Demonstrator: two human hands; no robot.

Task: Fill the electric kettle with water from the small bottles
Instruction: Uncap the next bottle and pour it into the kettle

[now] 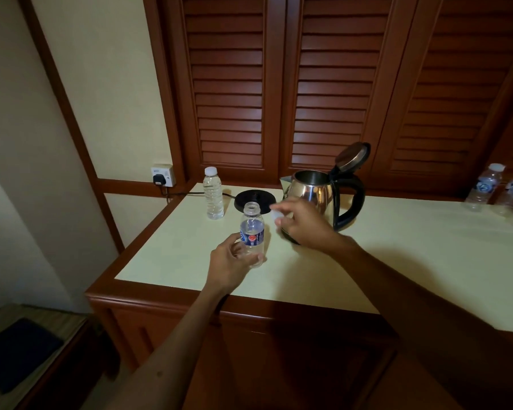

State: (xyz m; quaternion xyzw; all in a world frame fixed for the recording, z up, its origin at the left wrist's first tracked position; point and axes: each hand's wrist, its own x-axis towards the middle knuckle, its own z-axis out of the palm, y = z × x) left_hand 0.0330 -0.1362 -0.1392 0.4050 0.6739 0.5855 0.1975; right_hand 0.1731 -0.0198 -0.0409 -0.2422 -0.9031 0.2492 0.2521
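Your left hand [231,261] grips the lower part of an uncapped small bottle [252,232], fingers curled round it as it stands upright on the tabletop [397,255]; your right hand [302,226] pinches a small white cap [274,216] between its fingertips, just beside the bottle's open neck; water shows in the bottle but the level is hard to read through the label, so you cannot tell whether any has been poured yet; the electric kettle [317,193] stands just behind your right hand with its lid [353,156] tipped up and open, off its black base [253,199], which sits to the left with its cord running to the wall socket [163,176]; whether the kettle holds any water is hidden from here; a second, capped bottle [213,193] stands full near the base, and more bottles [498,187] wait at the far right edge, well apart; I judge the opening steps done, lid up and cap off, while the pouring itself, then the remaining bottles, are yet to come
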